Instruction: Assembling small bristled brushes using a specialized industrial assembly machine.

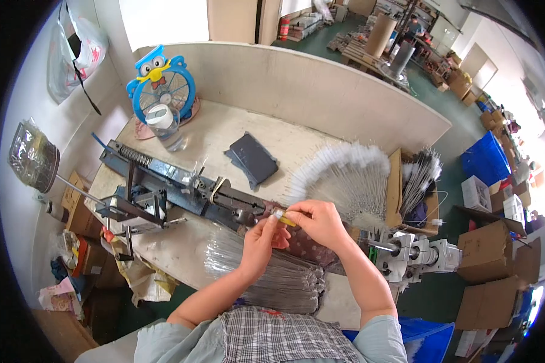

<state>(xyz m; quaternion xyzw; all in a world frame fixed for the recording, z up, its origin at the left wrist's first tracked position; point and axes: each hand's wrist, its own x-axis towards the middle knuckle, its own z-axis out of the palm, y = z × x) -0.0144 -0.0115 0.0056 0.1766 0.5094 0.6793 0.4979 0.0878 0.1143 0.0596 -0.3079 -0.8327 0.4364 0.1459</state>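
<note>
My left hand point(261, 243) and my right hand point(318, 224) meet over the middle of the bench. Both have their fingers closed in a pinch on a small yellow-and-white piece point(286, 221), too small to tell its kind. Just beyond and left of them runs a long dark metal bench machine point(181, 181) with a spring at its far end. A dark reddish spotted cloth point(306, 245) lies under my hands. Nearer me is a thick bundle of thin metal wires point(278, 279). Right of my hands, wire brushes with white bristle tips point(339, 175) lie fanned out.
A dark flat phone-like slab point(253, 160) lies behind the machine. Farther back stand a clear jar with a white lid point(163, 121) and a blue fan point(162, 91). At the right are a cardboard box of brushes point(395, 190) and a metal shaft mechanism point(415, 251). A low partition point(321, 81) borders the bench.
</note>
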